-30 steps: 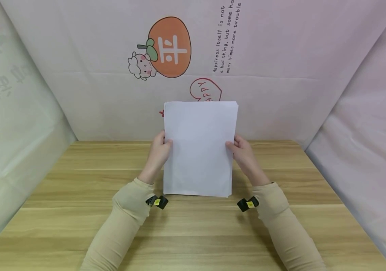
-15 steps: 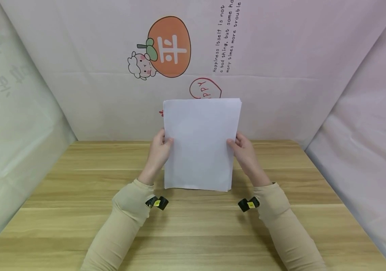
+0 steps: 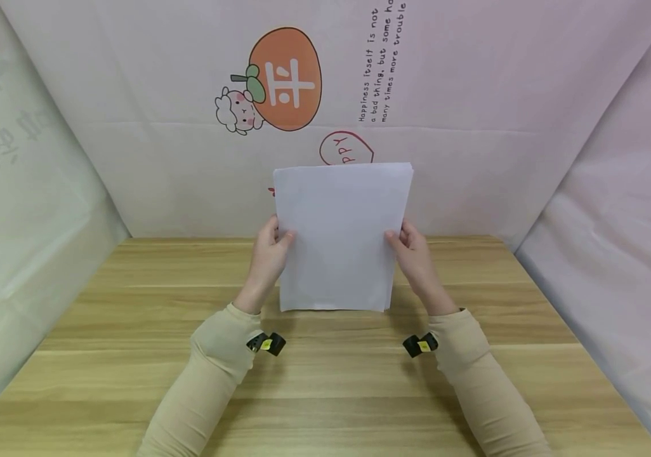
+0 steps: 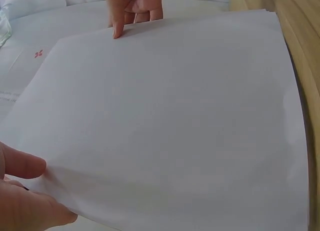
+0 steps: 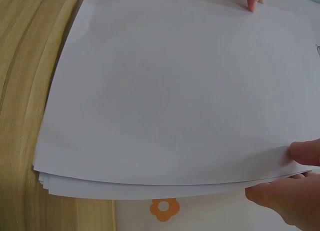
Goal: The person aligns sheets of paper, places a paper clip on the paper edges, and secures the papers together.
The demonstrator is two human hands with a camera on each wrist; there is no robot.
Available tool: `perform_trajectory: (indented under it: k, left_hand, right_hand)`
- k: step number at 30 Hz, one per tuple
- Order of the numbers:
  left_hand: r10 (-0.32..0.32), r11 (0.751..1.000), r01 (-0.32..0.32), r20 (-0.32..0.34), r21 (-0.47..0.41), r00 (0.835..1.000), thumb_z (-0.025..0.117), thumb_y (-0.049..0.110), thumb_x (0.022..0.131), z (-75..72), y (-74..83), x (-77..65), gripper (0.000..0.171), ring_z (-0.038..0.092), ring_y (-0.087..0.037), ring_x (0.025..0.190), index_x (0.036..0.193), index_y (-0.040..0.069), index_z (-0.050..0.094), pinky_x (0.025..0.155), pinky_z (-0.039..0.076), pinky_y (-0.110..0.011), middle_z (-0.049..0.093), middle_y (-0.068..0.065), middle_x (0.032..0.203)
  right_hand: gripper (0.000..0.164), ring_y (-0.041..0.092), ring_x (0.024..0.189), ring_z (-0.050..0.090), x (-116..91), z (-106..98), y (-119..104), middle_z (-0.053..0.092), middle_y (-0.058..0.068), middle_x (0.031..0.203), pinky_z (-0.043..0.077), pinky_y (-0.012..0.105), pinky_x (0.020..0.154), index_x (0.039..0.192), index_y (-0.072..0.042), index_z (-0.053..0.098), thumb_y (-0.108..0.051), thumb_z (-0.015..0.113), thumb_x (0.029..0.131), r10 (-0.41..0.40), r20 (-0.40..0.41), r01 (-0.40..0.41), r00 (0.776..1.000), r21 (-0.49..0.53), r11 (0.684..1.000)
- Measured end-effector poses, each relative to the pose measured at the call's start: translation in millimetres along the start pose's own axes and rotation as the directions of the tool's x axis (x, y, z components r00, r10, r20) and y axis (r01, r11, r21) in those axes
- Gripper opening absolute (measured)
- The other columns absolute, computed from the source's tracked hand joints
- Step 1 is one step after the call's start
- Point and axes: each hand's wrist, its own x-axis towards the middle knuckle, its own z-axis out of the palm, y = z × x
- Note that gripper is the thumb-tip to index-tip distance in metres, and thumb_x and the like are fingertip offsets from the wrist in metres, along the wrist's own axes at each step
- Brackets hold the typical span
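A stack of blank white paper [image 3: 341, 241] is held up in front of me, tilted, its top edge overlapping the printed backdrop. My left hand [image 3: 268, 257] grips its left edge, thumb on the front face and fingers behind. On the opposite edge my right hand [image 3: 415, 257] pinches the sheets the same way. In the left wrist view the paper [image 4: 170, 111] fills most of the picture. The right wrist view shows several sheet edges slightly fanned out of line at one corner of the stack [image 5: 120, 190]. Fingers behind the paper are mostly hidden.
A wooden table [image 3: 325, 400] lies below the paper. White printed cloth [image 3: 474, 95] stands behind it, with an orange fruit drawing [image 3: 287, 79], and more cloth hangs at both sides. Small black wrist cameras [image 3: 419, 345] sit at the sleeves.
The stack's lower edge has risen and its top edge has moved slightly up and looks wider, so the paper tilts more toward me. Both hands keep their grip and shift only a little.
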Motion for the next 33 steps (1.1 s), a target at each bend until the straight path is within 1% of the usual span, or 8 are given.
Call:
perform_trajectory:
  k: [7,11,12,15,21,25,28,33]
  left_hand:
    - [0.039,0.998,-0.038,0.014,-0.046,0.999,0.047,0.002,0.095,1.1,-0.8,0.6,0.035,0.052,-0.029,0.120,0.130,-0.001,0.049,0.101,0.041,-0.049,0.053,-0.018,0.131]
    - [0.059,0.997,-0.058,0.016,-0.059,0.998,0.046,0.001,0.095,1.8,-0.9,0.2,0.036,0.050,-0.028,0.122,0.131,-0.001,0.049,0.103,0.040,-0.049,0.052,-0.018,0.133]
    - [0.063,0.997,-0.062,0.011,-0.055,0.998,0.046,0.001,0.095,1.9,-0.8,-0.1,0.036,0.051,-0.028,0.122,0.131,-0.001,0.049,0.102,0.040,-0.048,0.053,-0.017,0.133]
    - [0.069,0.997,-0.069,-0.005,-0.045,0.998,0.048,0.001,0.094,2.0,-1.0,-0.3,0.035,0.051,-0.026,0.121,0.129,0.000,0.051,0.102,0.041,-0.047,0.054,-0.016,0.131]
    - [0.086,0.995,-0.087,-0.018,-0.042,0.996,0.049,0.001,0.094,0.5,-3.9,2.2,0.034,0.051,-0.025,0.121,0.127,0.001,0.053,0.102,0.040,-0.047,0.055,-0.015,0.130]
    - [0.093,0.995,-0.094,-0.019,-0.041,0.996,0.050,0.000,0.094,-1.1,-4.7,2.2,0.035,0.052,-0.026,0.120,0.128,0.001,0.052,0.102,0.040,-0.047,0.055,-0.015,0.130]
    - [0.103,0.994,-0.103,-0.014,-0.046,0.995,0.050,0.000,0.093,-1.8,-4.8,1.5,0.036,0.051,-0.026,0.121,0.129,0.002,0.052,0.103,0.039,-0.046,0.055,-0.015,0.131]
    - [0.103,0.993,-0.102,0.007,-0.065,0.995,0.050,0.002,0.095,-3.0,-6.6,-0.3,0.038,0.051,-0.025,0.123,0.132,0.004,0.050,0.105,0.038,-0.044,0.054,-0.013,0.134]
  right_hand:
    - [0.042,0.022,0.118,0.054,-0.1,-1.6,2.0,0.054,0.019,0.133,0.044,0.032,0.099,0.138,0.000,0.041,-0.019,0.045,0.101,-0.053,-0.023,0.053,0.998,-0.021,0.998]
    - [0.041,0.014,0.114,0.054,-0.4,-2.5,5.3,0.054,0.020,0.133,0.044,0.021,0.094,0.137,0.002,0.041,-0.018,0.045,0.101,-0.101,-0.022,0.100,0.995,-0.006,0.995]
    - [0.040,0.012,0.108,0.055,-0.3,-2.7,6.4,0.055,0.021,0.129,0.044,0.018,0.089,0.135,0.003,0.041,-0.018,0.045,0.101,-0.114,-0.019,0.114,0.993,-0.002,0.994]
    - [0.040,0.005,0.102,0.054,-0.3,-3.2,8.9,0.055,0.023,0.126,0.044,0.013,0.084,0.134,0.004,0.041,-0.018,0.046,0.100,-0.155,-0.009,0.155,0.988,0.013,0.988]
    - [0.041,0.002,0.097,0.055,0.5,-3.4,11.2,0.056,0.024,0.123,0.045,0.013,0.079,0.132,0.006,0.042,-0.019,0.046,0.100,-0.205,-0.008,0.205,0.979,0.027,0.978]
    - [0.042,0.003,0.100,0.055,0.0,-3.2,11.7,0.055,0.023,0.124,0.045,0.013,0.082,0.134,0.005,0.041,-0.020,0.046,0.100,-0.213,0.002,0.212,0.977,0.046,0.976]
    - [0.044,0.003,0.108,0.055,-0.6,-3.2,11.6,0.053,0.023,0.130,0.045,0.013,0.088,0.136,0.004,0.039,-0.020,0.047,0.100,-0.214,0.013,0.213,0.977,0.061,0.975]
    - [0.045,0.003,0.110,0.055,-1.0,-2.8,12.1,0.051,0.024,0.132,0.045,0.014,0.090,0.138,0.004,0.038,-0.020,0.047,0.100,-0.213,0.024,0.211,0.977,0.077,0.975]
